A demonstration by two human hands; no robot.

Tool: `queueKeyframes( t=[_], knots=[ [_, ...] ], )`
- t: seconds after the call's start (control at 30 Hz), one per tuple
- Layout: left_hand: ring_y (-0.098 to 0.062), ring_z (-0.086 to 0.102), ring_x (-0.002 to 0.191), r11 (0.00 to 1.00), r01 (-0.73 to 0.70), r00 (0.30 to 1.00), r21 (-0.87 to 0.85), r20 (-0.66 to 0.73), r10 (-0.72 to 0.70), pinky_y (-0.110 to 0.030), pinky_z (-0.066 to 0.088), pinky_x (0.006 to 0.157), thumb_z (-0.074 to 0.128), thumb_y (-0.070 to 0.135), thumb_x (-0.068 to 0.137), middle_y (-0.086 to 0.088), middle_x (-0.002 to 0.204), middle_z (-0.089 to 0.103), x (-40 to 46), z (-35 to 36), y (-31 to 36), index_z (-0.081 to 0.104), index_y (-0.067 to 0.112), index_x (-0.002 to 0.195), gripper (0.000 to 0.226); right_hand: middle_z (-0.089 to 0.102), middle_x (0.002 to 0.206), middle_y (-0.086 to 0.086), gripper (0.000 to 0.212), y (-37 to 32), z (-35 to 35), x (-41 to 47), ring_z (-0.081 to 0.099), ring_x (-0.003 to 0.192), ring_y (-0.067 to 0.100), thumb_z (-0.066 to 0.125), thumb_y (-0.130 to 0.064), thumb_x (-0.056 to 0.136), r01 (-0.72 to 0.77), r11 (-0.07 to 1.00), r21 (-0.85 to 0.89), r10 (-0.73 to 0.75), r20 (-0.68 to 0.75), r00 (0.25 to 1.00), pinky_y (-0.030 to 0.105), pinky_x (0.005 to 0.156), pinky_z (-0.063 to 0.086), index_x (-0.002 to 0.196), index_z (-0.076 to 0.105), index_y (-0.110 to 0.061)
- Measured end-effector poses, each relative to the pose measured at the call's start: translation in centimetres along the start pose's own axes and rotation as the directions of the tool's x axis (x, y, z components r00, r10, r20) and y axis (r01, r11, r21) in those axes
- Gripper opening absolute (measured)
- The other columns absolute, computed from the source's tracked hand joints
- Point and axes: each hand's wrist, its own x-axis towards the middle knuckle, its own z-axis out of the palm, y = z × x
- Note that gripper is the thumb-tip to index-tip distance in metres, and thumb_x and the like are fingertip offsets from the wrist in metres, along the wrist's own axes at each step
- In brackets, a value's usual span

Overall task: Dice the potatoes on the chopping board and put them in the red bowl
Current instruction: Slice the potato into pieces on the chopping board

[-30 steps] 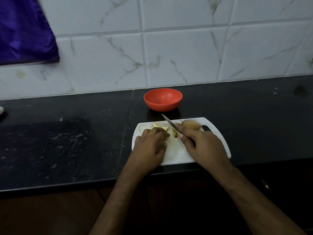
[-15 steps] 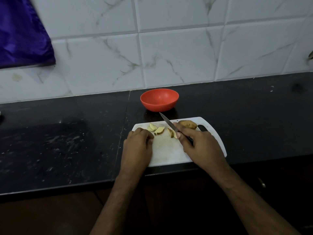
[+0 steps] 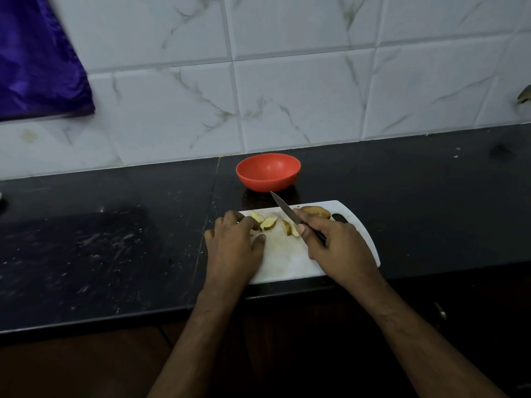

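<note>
Two bare forearms are seen rising from the lower edge of the frame toward its centre. No sleeve, watch, bracelet or ring is worn on either. The left hand [image 3: 234, 247] and the right hand [image 3: 339, 248] are uncovered, without gloves. Short, plain fingernails are shown on the fingers [image 3: 300, 228] of the right hand. Faint hair is visible along both forearms.

White marble-veined wall tiles [image 3: 287, 96], black stone counter [image 3: 86, 254] — purple cloth [image 3: 34, 61] hanging left, dim light
</note>
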Motion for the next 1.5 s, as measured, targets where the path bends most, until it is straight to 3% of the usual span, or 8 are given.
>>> queueKeyframes(
  t=[0.17, 0.4, 0.67, 0.8, 1.07, 1.2, 1.33, 1.5],
  knots=[
    [-0.017, 0.046, 0.113, 0.998, 0.010, 1.000, 0.063, 0.010, -0.010, -0.043, 0.031, 0.102, 0.059, 0.037, 0.094, 0.002, 0.114, 0.053, 1.6, 0.1, 1.4, 0.067, 0.025, 0.109, 0.021, 0.060, 0.058, -0.018, 0.036, 0.1, -0.1, 0.0, 0.059, 0.073, -0.006, 0.050, -0.046, 0.099, -0.016, 0.999, 0.033, 0.016, -0.013, 1.000, 0.008, 0.060, 0.042, 0.135, 0.055, -0.048],
    [-0.016, 0.046, 0.111, 0.999, 0.031, 0.999, 0.025, -0.043, -0.030, -0.040, 0.031, 0.100, 0.064, 0.037, 0.088, 0.005, 0.111, 0.052, 1.3, 0.3, 1.5, 0.069, 0.025, 0.100, 0.018, 0.061, 0.058, -0.014, 0.037, 0.2, -0.1, 0.1, 0.061, 0.065, -0.001, 0.050, -0.047, 0.098, -0.027, 0.998, 0.062, 0.028, -0.016, 0.999, 0.019, 0.065, 0.052, 0.135, 0.055, -0.048],
    [-0.014, 0.056, 0.104, 0.999, -0.034, 0.997, -0.011, -0.072, 0.033, -0.037, 0.031, 0.100, 0.061, 0.029, 0.096, 0.009, 0.102, 0.064, 0.3, -0.2, 1.0, 0.061, 0.027, 0.102, 0.006, 0.061, 0.061, -0.016, 0.039, 0.3, 0.0, 0.2, 0.061, 0.067, 0.001, 0.049, -0.048, 0.098, -0.025, 0.998, 0.060, 0.026, -0.003, 1.000, 0.017, 0.063, 0.050, 0.136, 0.054, -0.046],
    [-0.011, 0.051, 0.107, 0.996, -0.087, 0.992, 0.020, -0.090, 0.089, -0.035, 0.029, 0.099, 0.058, 0.023, 0.097, 0.011, 0.108, 0.059, 0.5, -0.3, 1.5, 0.056, 0.030, 0.111, 0.016, 0.057, 0.058, -0.020, 0.036, 0.0, -0.2, 0.0, 0.061, 0.063, -0.006, 0.051, -0.044, 0.099, -0.023, 0.997, 0.078, 0.024, -0.009, 1.000, 0.007, 0.058, 0.040, 0.135, 0.056, -0.045],
    [-0.010, 0.051, 0.104, 0.992, -0.128, 0.957, -0.019, -0.263, 0.119, -0.028, 0.020, 0.089, 0.061, 0.022, 0.095, 0.010, 0.108, 0.061, 0.1, -0.7, 1.3, 0.062, 0.029, 0.110, 0.016, 0.059, 0.058, -0.017, 0.036, -0.1, -0.3, 0.0, 0.062, 0.062, -0.004, 0.052, -0.044, 0.099, -0.039, 0.995, 0.089, 0.040, -0.005, 0.999, 0.010, 0.062, 0.046, 0.135, 0.056, -0.045],
    [0.001, 0.054, 0.099, 0.947, -0.126, 0.986, -0.296, -0.140, 0.087, -0.025, 0.015, 0.090, 0.067, 0.025, 0.092, 0.019, 0.099, 0.064, -1.5, -0.8, 1.0, 0.068, 0.032, 0.097, 0.009, 0.058, 0.056, -0.017, 0.035, 0.0, -0.2, 0.0, 0.061, 0.060, -0.003, 0.052, -0.044, 0.099, -0.029, 0.996, 0.089, 0.030, -0.014, 0.999, 0.010, 0.058, 0.043, 0.134, 0.057, -0.046],
    [-0.003, 0.051, 0.106, 0.975, -0.124, 0.992, -0.185, 0.013, 0.129, -0.031, 0.019, 0.092, 0.062, 0.031, 0.095, 0.017, 0.103, 0.063, -2.3, -0.2, 0.8, 0.070, 0.035, 0.104, 0.013, 0.059, 0.057, -0.017, 0.035, -0.2, -0.3, -0.1, 0.061, 0.062, -0.005, 0.053, -0.044, 0.099, -0.035, 0.996, 0.079, 0.035, -0.007, 0.999, 0.008, 0.059, 0.042, 0.133, 0.058, -0.045],
    [-0.005, 0.049, 0.108, 0.974, -0.103, 0.993, -0.200, 0.033, 0.112, -0.030, 0.017, 0.091, 0.061, 0.029, 0.094, 0.017, 0.103, 0.060, -2.3, -0.1, 0.9, 0.068, 0.035, 0.105, 0.014, 0.062, 0.060, -0.016, 0.036, -0.4, -0.3, -0.2, 0.062, 0.067, -0.004, 0.051, -0.047, 0.098, -0.034, 0.999, 0.019, 0.034, 0.001, 0.999, 0.009, 0.062, 0.044, 0.134, 0.057, -0.046]
  ],
)
